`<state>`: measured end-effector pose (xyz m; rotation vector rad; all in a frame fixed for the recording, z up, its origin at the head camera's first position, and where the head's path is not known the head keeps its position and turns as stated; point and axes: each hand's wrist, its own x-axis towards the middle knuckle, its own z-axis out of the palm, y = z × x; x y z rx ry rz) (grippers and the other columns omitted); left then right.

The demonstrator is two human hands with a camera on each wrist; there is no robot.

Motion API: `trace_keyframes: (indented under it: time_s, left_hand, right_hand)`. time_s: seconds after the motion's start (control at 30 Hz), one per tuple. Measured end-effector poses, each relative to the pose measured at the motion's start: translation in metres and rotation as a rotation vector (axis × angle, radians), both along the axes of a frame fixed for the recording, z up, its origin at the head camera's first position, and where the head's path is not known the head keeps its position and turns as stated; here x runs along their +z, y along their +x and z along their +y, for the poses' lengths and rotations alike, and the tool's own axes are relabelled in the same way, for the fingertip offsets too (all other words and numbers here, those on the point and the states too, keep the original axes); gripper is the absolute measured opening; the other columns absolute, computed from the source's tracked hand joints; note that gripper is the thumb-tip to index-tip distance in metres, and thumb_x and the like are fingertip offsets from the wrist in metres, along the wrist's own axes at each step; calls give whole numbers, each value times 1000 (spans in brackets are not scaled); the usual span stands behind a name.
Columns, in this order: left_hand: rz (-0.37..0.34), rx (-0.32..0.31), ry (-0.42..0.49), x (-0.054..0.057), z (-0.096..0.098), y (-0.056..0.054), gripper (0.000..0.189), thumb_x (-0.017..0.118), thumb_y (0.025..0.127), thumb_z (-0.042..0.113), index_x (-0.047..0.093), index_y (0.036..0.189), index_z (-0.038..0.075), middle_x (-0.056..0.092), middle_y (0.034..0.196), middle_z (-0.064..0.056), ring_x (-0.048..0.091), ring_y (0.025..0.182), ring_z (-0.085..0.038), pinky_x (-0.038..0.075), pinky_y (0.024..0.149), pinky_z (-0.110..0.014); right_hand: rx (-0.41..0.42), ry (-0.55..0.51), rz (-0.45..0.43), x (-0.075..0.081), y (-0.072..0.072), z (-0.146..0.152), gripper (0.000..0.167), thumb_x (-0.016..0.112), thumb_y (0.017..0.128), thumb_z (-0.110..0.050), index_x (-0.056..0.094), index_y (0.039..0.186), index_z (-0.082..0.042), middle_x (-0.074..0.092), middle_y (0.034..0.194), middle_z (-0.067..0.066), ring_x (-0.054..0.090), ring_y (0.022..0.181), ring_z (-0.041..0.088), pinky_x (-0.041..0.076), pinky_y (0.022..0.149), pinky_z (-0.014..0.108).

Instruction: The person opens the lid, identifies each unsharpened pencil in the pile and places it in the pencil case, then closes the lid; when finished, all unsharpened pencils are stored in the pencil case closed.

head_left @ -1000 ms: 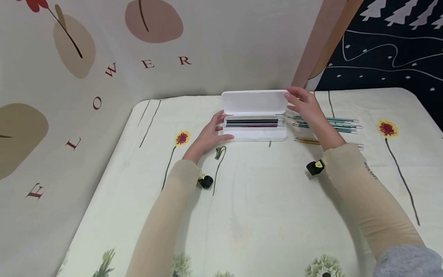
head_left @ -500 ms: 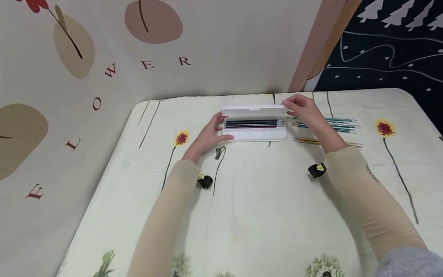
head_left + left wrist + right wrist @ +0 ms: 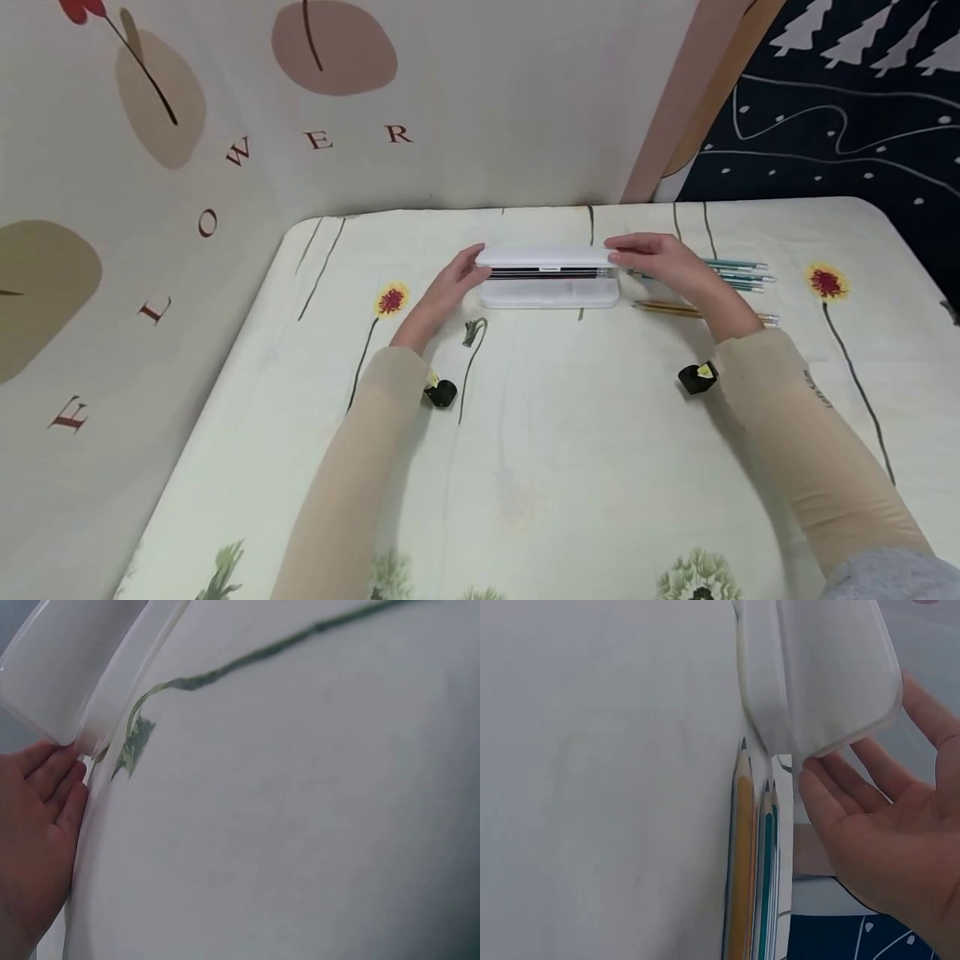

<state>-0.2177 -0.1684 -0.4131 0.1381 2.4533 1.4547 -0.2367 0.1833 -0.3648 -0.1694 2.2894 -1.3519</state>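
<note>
A white pencil case (image 3: 549,293) lies on the table with its lid (image 3: 540,257) tilted partway down over several dark pencils (image 3: 540,273). At the case's left end, my left hand (image 3: 441,300) touches the lid and case with fairly straight fingers; the left wrist view shows its fingertips against the end. My right hand (image 3: 667,262) holds the lid's right corner between thumb and fingers. In the right wrist view, the lid's outer face (image 3: 840,675) stands at an angle to the base, with fingers (image 3: 821,795) at its edge.
Several teal pencils (image 3: 738,278) lie right of the case, partly behind the right hand. Nearer, yellow pencils (image 3: 667,308) run under the right forearm. A flower-printed cloth (image 3: 555,433) covers the table; a pale printed wall hanging (image 3: 480,108) rises behind it.
The lid has swung from upright down toward the case, with the right hand moving down with it. My left thumb has shifted from the case's front up toward the lid.
</note>
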Motion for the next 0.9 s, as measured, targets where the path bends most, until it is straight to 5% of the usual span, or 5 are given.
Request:
trace_keyframes:
  time_s: [0.23, 0.47, 0.9]
  left_hand:
    - [8, 17, 15, -1, -3, -2, 64, 51, 100, 53, 31, 156, 30, 31, 164, 1, 30, 152, -19, 23, 127, -40]
    - [8, 17, 51, -4, -9, -2, 71, 66, 95, 44, 34, 156, 29, 32, 164, 2, 29, 152, -18, 24, 126, -37]
    - [19, 2, -99, 1, -20, -6, 82, 76, 86, 44, 32, 155, 38, 30, 164, 7, 27, 153, -17, 24, 126, -38]
  right_hand:
    - [71, -8, 27, -2, 1, 0, 65, 66, 97, -28, 39, 153, -11, 33, 162, 10, 31, 151, 26, 31, 122, 45]
    - [126, 0, 51, -5, -2, -9, 73, 71, 93, -15, 34, 155, -4, 28, 164, 14, 25, 153, 29, 26, 124, 44]
    - [176, 232, 177, -3, -6, -30, 78, 76, 89, -17, 35, 155, -8, 30, 163, 14, 31, 150, 35, 30, 122, 47]
